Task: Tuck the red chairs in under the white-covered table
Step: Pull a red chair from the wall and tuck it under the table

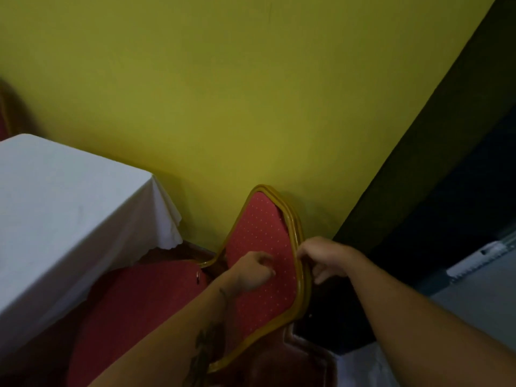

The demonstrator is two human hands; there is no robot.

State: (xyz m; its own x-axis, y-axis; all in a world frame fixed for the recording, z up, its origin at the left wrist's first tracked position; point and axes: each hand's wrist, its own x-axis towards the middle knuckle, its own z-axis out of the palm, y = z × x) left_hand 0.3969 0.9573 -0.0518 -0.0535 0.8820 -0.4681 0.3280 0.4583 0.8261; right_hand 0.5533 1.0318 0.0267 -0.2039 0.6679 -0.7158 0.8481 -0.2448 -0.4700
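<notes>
While hemmed by a yellow-green wall (223, 93) behind and a dark panel (435, 177) to the right, stands at the corner of the bench (55, 205), under its hanging white cloth (164, 219): a red chair (262, 236) with a gold frame. Backs almost onto the wall, little room behind. Crowded at the near edge by a second dark-red padded shape (296, 361), too cropped and dim to name for certain. Beyond the panel, a pale blurred object (474, 261) above grey floor (474, 303); at far left, another red blur (4, 113) against the wall.

Faces the bench: seat (139, 303) toward the cloth, its far edge shadowed under the scalloped overhang, backrest on the side away from the bench. Long axis of the backrest running up from the seat to a peaked top near the wall.

Left grip (255, 270): fingers curled into a loose fist, set against the dotted red padding, nothing held within. Right grip (321, 258): fingers hooked over the gold rim at the backrest's outer edge, closed on the frame. Both forearms bare, reaching in from the lower edge.
</notes>
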